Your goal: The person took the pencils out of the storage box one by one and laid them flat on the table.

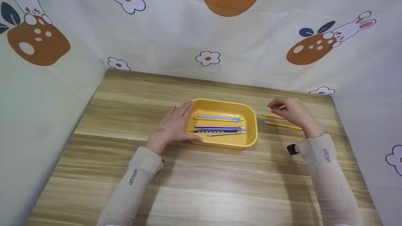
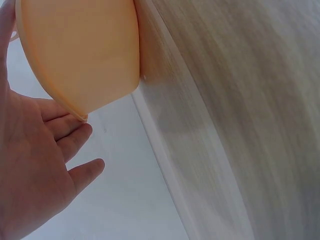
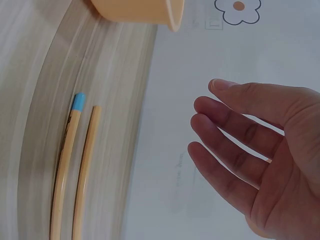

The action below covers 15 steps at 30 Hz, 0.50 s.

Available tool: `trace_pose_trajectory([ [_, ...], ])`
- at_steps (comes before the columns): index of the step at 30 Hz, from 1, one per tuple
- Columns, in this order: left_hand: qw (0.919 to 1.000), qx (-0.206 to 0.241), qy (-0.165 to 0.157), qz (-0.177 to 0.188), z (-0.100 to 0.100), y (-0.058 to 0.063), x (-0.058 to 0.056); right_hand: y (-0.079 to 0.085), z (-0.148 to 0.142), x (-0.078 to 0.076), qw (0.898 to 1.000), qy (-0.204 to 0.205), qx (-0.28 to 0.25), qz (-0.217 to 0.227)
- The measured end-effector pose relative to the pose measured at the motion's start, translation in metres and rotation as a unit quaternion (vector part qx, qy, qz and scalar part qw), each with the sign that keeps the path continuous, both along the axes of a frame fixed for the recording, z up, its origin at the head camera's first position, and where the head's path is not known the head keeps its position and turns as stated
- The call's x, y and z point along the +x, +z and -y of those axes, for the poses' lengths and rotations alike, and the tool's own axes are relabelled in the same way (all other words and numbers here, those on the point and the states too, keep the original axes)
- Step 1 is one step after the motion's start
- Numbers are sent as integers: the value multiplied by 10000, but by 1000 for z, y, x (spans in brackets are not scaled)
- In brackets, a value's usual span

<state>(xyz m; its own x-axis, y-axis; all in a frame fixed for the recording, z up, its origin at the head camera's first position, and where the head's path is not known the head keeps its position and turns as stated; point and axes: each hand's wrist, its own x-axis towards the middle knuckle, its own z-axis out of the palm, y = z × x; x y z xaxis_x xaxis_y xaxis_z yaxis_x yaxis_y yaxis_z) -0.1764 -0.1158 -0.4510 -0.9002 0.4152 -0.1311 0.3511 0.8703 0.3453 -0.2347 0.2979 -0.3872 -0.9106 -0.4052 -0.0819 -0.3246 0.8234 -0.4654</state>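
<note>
The left hand, fingers spread, touched the yellow tray's left end.
Pencils lay inside; to its right, two yellow pencils lay on the table, the right hand above them, loosely curved, holding nothing.

One yellow tray holds six pencils; two yellow pencils lie beside it.
</note>
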Motion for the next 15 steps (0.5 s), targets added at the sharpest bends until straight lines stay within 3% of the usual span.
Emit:
trace_pose_trajectory([
  [8,10000,69,12,21,0,1,0,4,13,-4,9998,158,-118,57],
  [15,10000,45,-13,29,1,0,1,6,29,-9,9988,347,-282,-199],
])
